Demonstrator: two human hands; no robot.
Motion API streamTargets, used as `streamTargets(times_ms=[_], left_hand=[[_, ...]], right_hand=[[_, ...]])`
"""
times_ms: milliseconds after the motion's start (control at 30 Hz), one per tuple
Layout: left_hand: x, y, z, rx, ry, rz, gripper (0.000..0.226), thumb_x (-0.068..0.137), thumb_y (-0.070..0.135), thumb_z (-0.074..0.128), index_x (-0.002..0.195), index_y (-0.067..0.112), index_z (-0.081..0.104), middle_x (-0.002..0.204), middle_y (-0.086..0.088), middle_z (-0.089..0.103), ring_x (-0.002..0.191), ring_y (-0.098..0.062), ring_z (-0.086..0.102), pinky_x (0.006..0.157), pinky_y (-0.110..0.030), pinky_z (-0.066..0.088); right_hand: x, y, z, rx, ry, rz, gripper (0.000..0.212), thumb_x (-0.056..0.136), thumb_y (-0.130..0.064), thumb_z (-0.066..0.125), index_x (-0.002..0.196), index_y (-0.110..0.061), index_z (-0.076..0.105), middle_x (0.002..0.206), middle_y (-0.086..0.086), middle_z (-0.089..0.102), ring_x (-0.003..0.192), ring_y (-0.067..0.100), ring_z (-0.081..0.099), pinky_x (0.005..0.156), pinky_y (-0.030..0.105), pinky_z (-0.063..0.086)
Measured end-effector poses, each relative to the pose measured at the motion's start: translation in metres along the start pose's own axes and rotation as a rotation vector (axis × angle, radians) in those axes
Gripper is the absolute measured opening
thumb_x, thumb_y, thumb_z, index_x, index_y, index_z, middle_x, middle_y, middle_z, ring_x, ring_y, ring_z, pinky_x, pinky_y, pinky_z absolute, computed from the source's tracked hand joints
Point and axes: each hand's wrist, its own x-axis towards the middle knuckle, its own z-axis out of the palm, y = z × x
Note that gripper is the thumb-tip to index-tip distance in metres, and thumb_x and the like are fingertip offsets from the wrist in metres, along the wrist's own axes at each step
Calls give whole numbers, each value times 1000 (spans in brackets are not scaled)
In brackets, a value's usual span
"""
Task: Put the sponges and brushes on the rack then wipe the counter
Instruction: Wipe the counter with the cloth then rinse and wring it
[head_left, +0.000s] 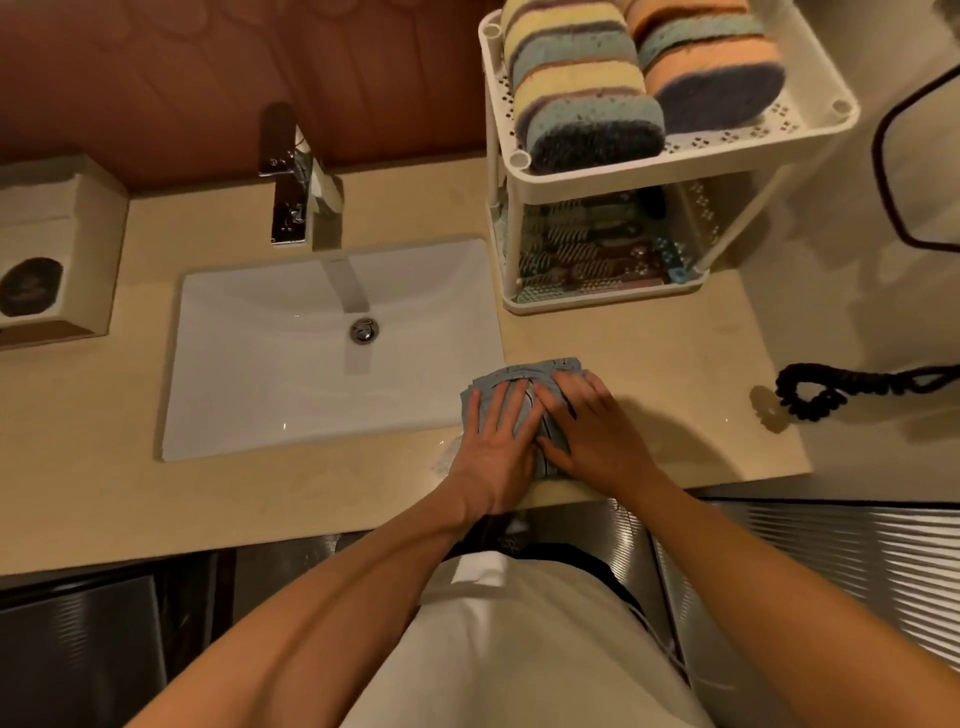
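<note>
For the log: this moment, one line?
wiping | left hand, right hand: press folded blue cloth on beige counter | multicoloured sponges: white plastic rack

Warm amber light is coming from overhead, dimmish, tinting everything yellow. The sink (260, 374) is glowing brightest, w/ tiny glints near its front edge; the faucet (291, 208) is flaring w/ glare. A coiled cord (815, 389) is dropping a soft shadow just left of itself on the counter (649, 338). Edges are bowing, wide lens; the sponges (582, 93) up top are looking a bit soft.
</note>
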Motion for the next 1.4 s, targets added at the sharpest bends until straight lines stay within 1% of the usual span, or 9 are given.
streamTargets(times_ms=[267, 400, 500, 667, 900, 1033, 1233, 1333, 1400], left_hand=[[43, 0, -16, 115, -81, 48, 69, 99, 44, -2, 161, 17, -7, 169, -14, -10, 155, -33, -15, 122, -57, -12], [58, -4, -26, 77, -88, 130, 71, 102, 41, 21, 160, 19, -12, 169, -13, -10, 155, -31, -15, 123, -55, -10], [73, -7, -26, 26, -37, 208, 78, 96, 37, 36, 163, 17, 1, 169, -15, 5, 156, -32, -2, 124, -58, 1], [96, -10, -24, -103, 65, 323, 66, 92, 32, 39, 155, 13, 39, 164, -16, 27, 152, -39, 22, 123, -61, 13], [134, 8, -29, -79, 62, 396, 60, 89, 36, 42, 145, 18, 55, 159, -8, 41, 150, -32, 30, 121, -61, 20], [152, 38, -35, -137, 55, 382, 63, 84, 41, 40, 135, 10, 63, 154, -10, 46, 148, -32, 33, 122, -62, 15], [185, 101, -67, -55, -215, 290, 84, 80, 33, 68, 155, 14, 34, 161, -4, 32, 152, -22, 19, 126, -49, -4], [176, 117, -76, -127, -80, 204, 50, 86, 24, 58, 134, 13, 57, 142, -8, 54, 139, -30, 41, 121, -43, 23], [159, 117, -73, -152, 96, 100, 32, 84, 24, 55, 112, 13, 65, 120, -9, 62, 118, -31, 54, 102, -40, 42]], right_hand=[[15, 25, -1, -82, -89, 123, 63, 100, -47, 47, 148, -7, 45, 149, 21, 42, 141, 38, 38, 119, 55, 24], [14, 24, -2, -73, -116, 257, 63, 101, -51, 35, 152, -14, 41, 156, 16, 37, 146, 34, 31, 119, 55, 24], [11, 24, -4, -52, -141, 390, 66, 101, -55, 27, 156, -19, 34, 163, 13, 30, 150, 30, 24, 120, 56, 23], [15, 29, -14, -81, -198, 490, 68, 99, -56, 26, 156, -20, 33, 163, 12, 29, 150, 29, 28, 120, 58, 17], [8, 39, -23, -71, -225, 671, 72, 96, -58, 22, 160, -25, 22, 165, 9, 25, 151, 26, 25, 118, 54, 13], [8, 55, -27, -120, -246, 726, 77, 91, -58, 24, 156, -18, 35, 156, 16, 40, 140, 34, 41, 109, 52, 20], [-5, 77, -44, -185, -336, 840, 80, 96, -51, 44, 159, -11, 17, 156, 19, 31, 139, 34, 32, 108, 45, 26], [-5, 84, -48, -207, -376, 808, 82, 96, -49, 42, 158, -8, 8, 153, 20, 29, 137, 35, 31, 111, 45, 26], [-4, 85, -48, -219, -364, 820, 87, 94, -51, 46, 158, -6, 8, 150, 20, 32, 134, 35, 35, 111, 43, 29]])
